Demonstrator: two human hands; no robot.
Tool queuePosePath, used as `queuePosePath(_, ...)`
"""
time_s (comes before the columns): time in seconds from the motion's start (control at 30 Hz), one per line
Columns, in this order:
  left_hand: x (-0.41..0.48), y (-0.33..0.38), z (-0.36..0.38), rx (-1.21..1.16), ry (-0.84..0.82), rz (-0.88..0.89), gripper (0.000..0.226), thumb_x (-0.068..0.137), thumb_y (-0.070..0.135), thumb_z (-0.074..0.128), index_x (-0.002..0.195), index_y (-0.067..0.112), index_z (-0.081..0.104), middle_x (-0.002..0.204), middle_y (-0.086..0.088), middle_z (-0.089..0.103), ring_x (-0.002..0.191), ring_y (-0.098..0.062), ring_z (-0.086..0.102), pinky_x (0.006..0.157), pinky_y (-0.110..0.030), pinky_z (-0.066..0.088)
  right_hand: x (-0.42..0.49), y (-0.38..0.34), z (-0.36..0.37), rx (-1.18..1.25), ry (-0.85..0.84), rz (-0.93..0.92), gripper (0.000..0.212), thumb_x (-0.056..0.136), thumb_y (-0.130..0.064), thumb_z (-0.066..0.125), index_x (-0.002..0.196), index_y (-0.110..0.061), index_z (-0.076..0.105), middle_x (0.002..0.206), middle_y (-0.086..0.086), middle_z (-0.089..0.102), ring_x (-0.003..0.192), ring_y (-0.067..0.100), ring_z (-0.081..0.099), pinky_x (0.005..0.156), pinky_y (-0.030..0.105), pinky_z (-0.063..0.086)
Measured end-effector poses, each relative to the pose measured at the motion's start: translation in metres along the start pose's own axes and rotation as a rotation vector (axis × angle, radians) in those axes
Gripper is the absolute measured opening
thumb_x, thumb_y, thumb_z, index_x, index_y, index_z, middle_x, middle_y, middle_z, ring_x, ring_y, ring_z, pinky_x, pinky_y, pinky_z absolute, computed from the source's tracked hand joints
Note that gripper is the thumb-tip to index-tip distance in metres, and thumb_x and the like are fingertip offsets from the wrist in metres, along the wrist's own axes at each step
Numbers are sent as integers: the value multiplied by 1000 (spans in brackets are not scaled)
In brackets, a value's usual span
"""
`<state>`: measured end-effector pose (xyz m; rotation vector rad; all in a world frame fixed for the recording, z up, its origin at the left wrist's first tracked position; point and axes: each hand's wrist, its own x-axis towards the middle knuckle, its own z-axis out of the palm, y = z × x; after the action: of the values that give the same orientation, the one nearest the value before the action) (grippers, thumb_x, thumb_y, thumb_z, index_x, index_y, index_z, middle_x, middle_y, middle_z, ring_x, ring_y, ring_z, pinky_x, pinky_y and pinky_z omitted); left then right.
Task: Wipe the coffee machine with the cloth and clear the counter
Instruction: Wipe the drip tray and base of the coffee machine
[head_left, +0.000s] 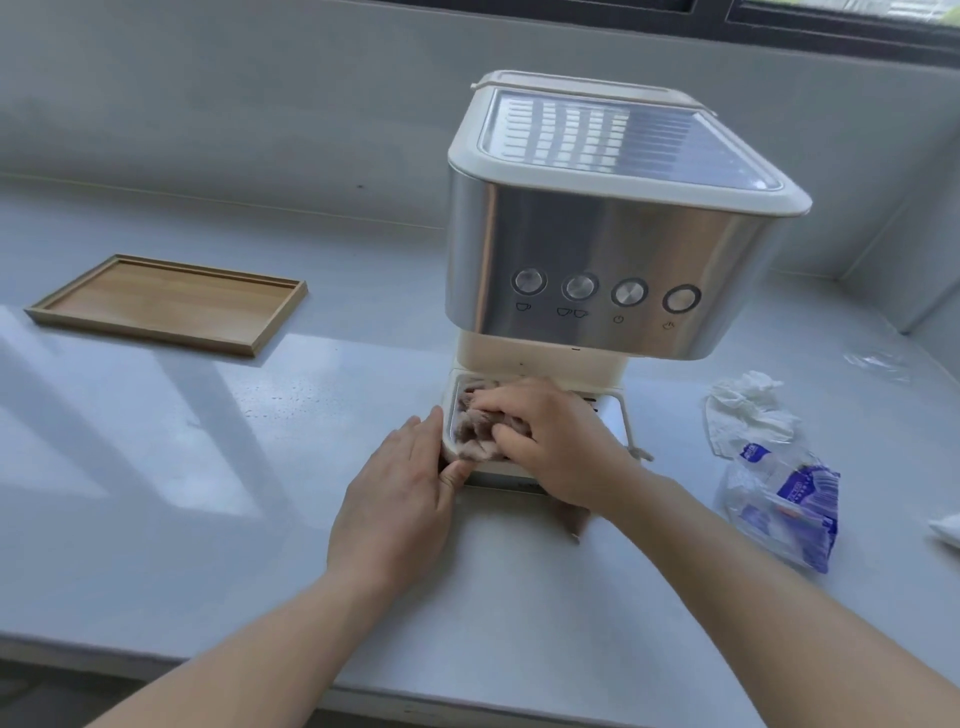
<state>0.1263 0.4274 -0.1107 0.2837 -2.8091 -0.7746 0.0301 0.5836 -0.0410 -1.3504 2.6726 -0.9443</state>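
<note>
The coffee machine (597, 260), steel-fronted with a cream body and a row of round buttons, stands on the grey counter (208, 493). Its drip tray (610, 421) juts toward me at the base. My right hand (550, 441) presses a crumpled grey-brown cloth (475, 434) onto the left part of the drip tray, fingers curled over it. A corner of the cloth hangs out under my right wrist. My left hand (400, 499) lies flat against the tray's left front corner, fingers together, thumb touching the tray's edge.
An empty wooden tray (166, 304) lies on the counter at the left. Right of the machine are a crumpled white tissue (748, 410) and a clear and blue plastic tissue packet (784, 504). A wall and a window frame stand behind the machine.
</note>
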Motion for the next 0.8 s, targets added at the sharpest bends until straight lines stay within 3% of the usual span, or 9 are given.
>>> queuePosePath(0.07, 0, 1, -1, -2, 6, -3, 69, 94, 63, 21, 152, 26, 25, 152, 8, 41, 145, -12, 28, 115, -35, 33, -10, 5, -8, -6, 16, 67, 16, 81, -6, 54, 77, -19, 62, 74, -17, 59, 84, -4, 54, 73, 18, 39)
queuePosePath(0.17, 0, 1, 0, 22, 0, 8, 64, 97, 59, 25, 152, 26, 25, 153, 8, 40, 146, -12, 27, 116, -34, 31, 1, -2, 0, -36, 59, 90, 20, 82, -8, 54, 76, -26, 62, 70, -16, 56, 81, 13, 55, 76, 35, 46)
queuePosePath(0.27, 0, 4, -3, 8, 7, 9, 48, 97, 53, 29, 137, 29, 39, 137, 9, 53, 137, -16, 40, 106, -35, 40, 17, -22, 17, -100, 31, 112, 10, 84, -10, 51, 76, -16, 54, 71, -7, 51, 83, 25, 52, 80, 44, 46)
queuePosePath(0.3, 0, 4, -3, 8, 9, 6, 46, 96, 53, 29, 132, 28, 41, 133, 8, 54, 135, -18, 42, 104, -36, 41, 15, -22, 16, -78, 15, 96, 10, 84, -9, 51, 77, -14, 55, 72, -6, 52, 83, 25, 52, 80, 44, 46)
queuePosePath(0.37, 0, 2, -2, 17, 1, 2, 55, 97, 55, 27, 143, 26, 35, 145, 8, 48, 142, -15, 34, 111, -35, 37, -1, -12, 4, -12, -10, 56, 16, 82, -5, 53, 76, -18, 59, 72, -6, 56, 81, 19, 54, 79, 40, 46)
queuePosePath(0.43, 0, 1, -1, 29, -1, 4, 68, 95, 62, 20, 151, 25, 26, 154, 9, 40, 147, -11, 26, 116, -34, 32, -20, 3, -9, -42, 16, 109, 19, 84, -3, 53, 82, -18, 65, 82, -8, 66, 90, 16, 56, 86, 34, 44)
queuePosePath(0.53, 0, 2, -2, 29, 1, 1, 69, 94, 61, 18, 152, 25, 24, 155, 9, 39, 147, -11, 25, 116, -35, 31, -27, 13, -9, -120, 146, 246, 15, 88, -8, 51, 84, -17, 63, 90, -13, 69, 100, 19, 52, 91, 37, 45)
queuePosePath(0.67, -2, 4, -3, 19, 9, 2, 74, 90, 64, 14, 152, 27, 23, 154, 11, 39, 147, -10, 26, 116, -33, 31, -11, 3, 8, -166, 350, 289, 17, 87, -8, 54, 80, -20, 65, 76, -19, 63, 96, 20, 48, 83, 35, 46)
queuePosePath(0.8, -1, 2, -1, 19, 28, 12, 74, 88, 66, 12, 152, 29, 24, 153, 12, 40, 145, -10, 28, 113, -33, 34, 2, 10, 10, -258, 264, 181, 18, 90, -14, 57, 94, -22, 72, 92, -17, 72, 100, 17, 46, 78, 25, 36)
